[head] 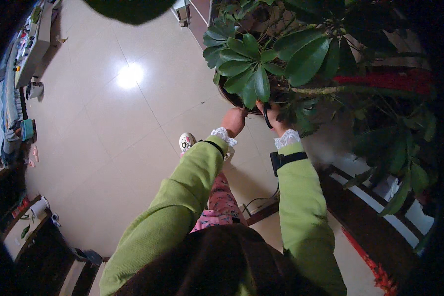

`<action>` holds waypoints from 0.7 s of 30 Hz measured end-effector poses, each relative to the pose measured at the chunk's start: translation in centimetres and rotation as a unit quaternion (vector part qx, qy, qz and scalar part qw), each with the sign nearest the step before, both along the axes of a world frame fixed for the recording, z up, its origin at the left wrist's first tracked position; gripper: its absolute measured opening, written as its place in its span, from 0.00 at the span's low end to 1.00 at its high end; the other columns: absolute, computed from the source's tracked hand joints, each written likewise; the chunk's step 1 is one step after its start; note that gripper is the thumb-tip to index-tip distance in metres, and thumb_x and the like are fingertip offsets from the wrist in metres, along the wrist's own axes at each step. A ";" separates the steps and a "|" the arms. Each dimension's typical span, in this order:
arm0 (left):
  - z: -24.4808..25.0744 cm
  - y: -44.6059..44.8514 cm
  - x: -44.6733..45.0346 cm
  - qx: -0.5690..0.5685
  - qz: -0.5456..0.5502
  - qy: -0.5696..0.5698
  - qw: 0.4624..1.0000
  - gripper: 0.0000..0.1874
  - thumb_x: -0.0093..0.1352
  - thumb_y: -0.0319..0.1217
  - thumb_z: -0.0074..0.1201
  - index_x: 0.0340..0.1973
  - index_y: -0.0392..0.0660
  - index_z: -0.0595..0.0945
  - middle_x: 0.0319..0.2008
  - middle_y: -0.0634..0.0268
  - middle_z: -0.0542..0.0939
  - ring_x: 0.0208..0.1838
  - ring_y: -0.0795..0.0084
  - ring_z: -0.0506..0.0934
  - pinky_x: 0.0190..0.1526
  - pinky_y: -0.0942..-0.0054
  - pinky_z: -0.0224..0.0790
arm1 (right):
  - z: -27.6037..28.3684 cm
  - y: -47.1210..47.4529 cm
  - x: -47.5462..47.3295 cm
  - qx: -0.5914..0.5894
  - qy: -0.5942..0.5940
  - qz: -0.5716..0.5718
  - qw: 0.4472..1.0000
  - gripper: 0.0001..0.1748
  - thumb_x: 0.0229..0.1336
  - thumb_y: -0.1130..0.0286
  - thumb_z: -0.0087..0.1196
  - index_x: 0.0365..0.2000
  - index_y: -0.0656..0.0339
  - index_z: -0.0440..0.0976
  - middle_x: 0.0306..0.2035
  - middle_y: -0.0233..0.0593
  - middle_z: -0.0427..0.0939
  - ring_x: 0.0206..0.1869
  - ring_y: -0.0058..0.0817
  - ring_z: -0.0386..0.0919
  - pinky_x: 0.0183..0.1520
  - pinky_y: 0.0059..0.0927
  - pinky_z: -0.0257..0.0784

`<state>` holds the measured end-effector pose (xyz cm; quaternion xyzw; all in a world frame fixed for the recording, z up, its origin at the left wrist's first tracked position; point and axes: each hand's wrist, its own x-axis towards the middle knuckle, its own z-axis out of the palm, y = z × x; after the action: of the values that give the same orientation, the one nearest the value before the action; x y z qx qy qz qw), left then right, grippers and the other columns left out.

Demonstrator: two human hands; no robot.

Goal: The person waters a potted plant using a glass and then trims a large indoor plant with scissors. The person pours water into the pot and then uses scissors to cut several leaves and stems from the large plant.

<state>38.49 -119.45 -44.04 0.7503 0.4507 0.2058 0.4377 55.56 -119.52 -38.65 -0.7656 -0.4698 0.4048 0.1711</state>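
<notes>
A potted umbrella plant (schefflera) (257,70) with glossy green leaves stands before me at the upper right. Part of its dark round pot (225,94) shows under the foliage. My left hand (235,120) is at the pot's near rim with its fingers bent in. Whether anything is between those fingertips cannot be made out. Just to the right, my right hand (278,117) grips a tool by a black looped handle (267,115), probably scissors. Leaves hide the tool's far end and some of my right fingers. A bare woody stem (314,90) runs rightward above that hand.
Pale floor tiles (96,122) stretch leftward. A cabinet (198,22) stands beyond the pot. Dark wooden furniture (370,207) with a red tassel (370,262) is at lower right. A cable (262,199) hangs by my legs. A cluttered table (37,48) lines the far left.
</notes>
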 end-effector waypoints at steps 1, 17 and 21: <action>-0.2 0.0 0.0 -0.007 0.010 -0.005 1.000 0.12 0.53 0.18 0.50 0.33 0.38 0.80 0.31 0.46 0.78 0.36 0.45 0.77 0.36 0.57 0.70 | 0.1 0.3 0.1 -0.017 0.007 0.003 1.000 0.27 0.56 0.47 0.52 0.44 0.60 0.73 0.39 0.42 0.78 0.41 0.34 0.76 0.43 0.35 0.69; -4.7 -1.2 -1.5 -0.064 0.110 -0.060 0.990 0.06 0.58 0.18 0.44 0.30 0.34 0.77 0.22 0.50 0.76 0.27 0.52 0.76 0.29 0.61 0.69 | -1.0 -4.6 -0.1 -0.093 0.032 -0.045 0.994 0.24 0.53 0.47 0.56 0.38 0.57 0.72 0.24 0.32 0.72 0.23 0.25 0.69 0.24 0.29 0.66; -3.1 0.1 0.0 -0.308 0.193 -0.179 0.914 0.06 0.64 0.21 0.45 0.33 0.33 0.77 0.23 0.56 0.76 0.29 0.63 0.78 0.28 0.67 0.71 | 1.5 -10.5 -0.8 -0.131 0.045 -0.129 0.982 0.25 0.55 0.49 0.56 0.25 0.66 0.70 0.21 0.40 0.71 0.26 0.29 0.66 0.33 0.32 0.63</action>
<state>38.51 -119.39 -47.15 0.4268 0.5420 0.2681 0.6725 54.75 -130.01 -37.13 -0.8167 -0.3018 0.4712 0.1414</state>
